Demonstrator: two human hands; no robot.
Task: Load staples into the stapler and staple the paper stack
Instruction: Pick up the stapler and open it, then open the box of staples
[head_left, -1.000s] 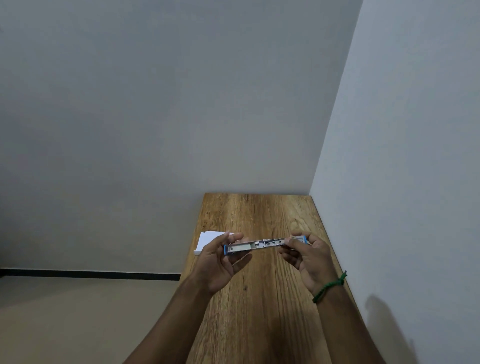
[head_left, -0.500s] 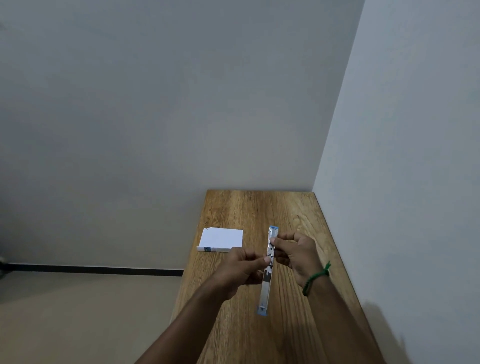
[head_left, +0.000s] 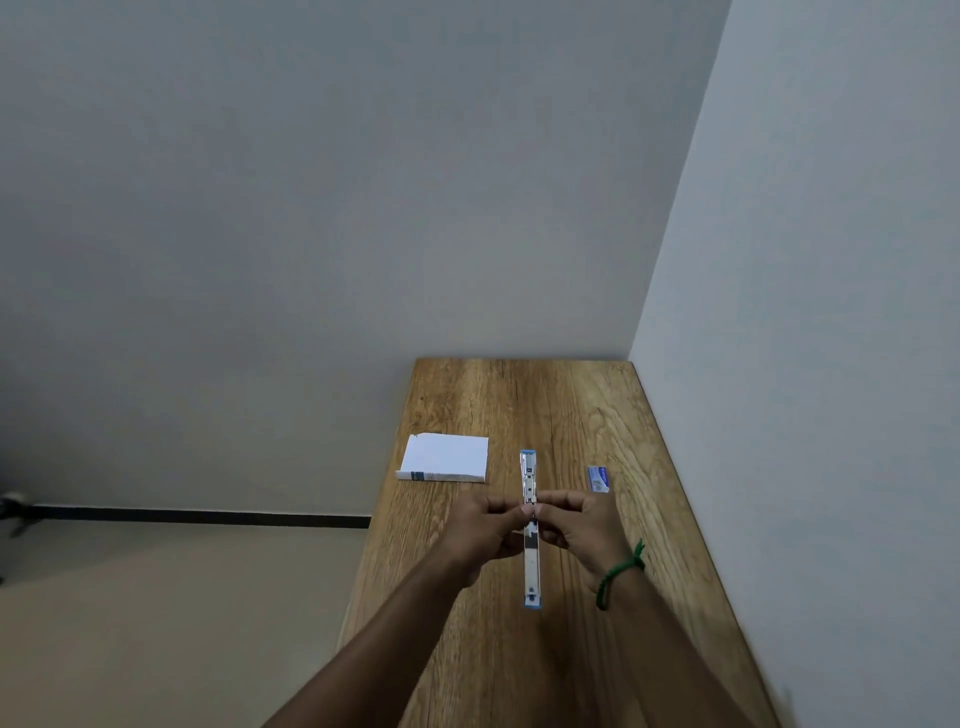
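Two bare forearms enter from the bottom edge of the frame and run up toward the middle, converging over the wooden desk (head_left: 519, 405). The right wrist wears a green cord bracelet (head_left: 621, 571).

The left hand (head_left: 485, 530) and the right hand (head_left: 582, 535) meet just below the centre of the frame. Both have their fingers curled in, and their thumbs and fingertips are closed on the middle of the stapler (head_left: 532, 566) from either side. The knuckles of both hands face up toward the camera. The fingertips of the two hands come nearly together at the stapler's hinge area.

The stapler is swung open flat into one long, thin strip. It is silver along its length with a blue cap at each end. It points straight away from the person, with its near end below the hands and its far end above them. Whether it rests on the desk or is held just above it cannot be told.

Farther up, right of the stapler's far end, a small box (head_left: 597, 478) in blue and white lies flat on the desk, apart from the hands. On the left, near the desk's left edge, sits the white paper stack (head_left: 447, 460). Beyond, the desk butts into a corner of plain grey walls (head_left: 363, 182).
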